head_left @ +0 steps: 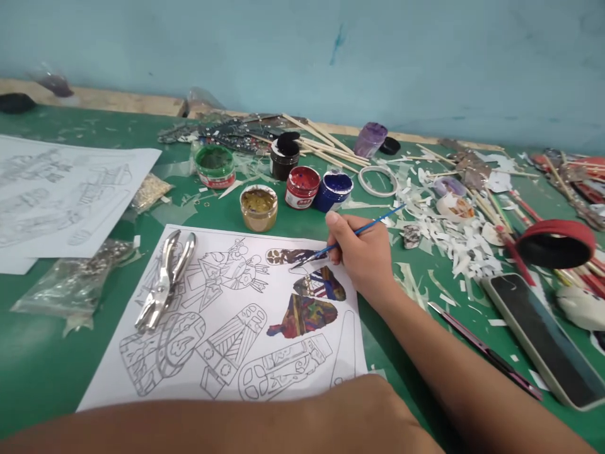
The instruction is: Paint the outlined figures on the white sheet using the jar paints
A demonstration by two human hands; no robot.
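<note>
My right hand pinches a thin blue paintbrush. The brush tip meets the printed sheet near a small drawn shape that is partly painted brown. Below that tip, two painted shapes show brown, red and blue patches, while the other outlines are uncoloured. Across the bottom edge lies my left forearm, with the back of my left hand by the sheet's lower right; its fingers are out of sight. A silver hole punch rests on the sheet's left part.
Open paint jars stand behind the sheet: gold, red, blue, green and black. A phone and a utility knife lie right, near paper scraps. Bead bags lie left.
</note>
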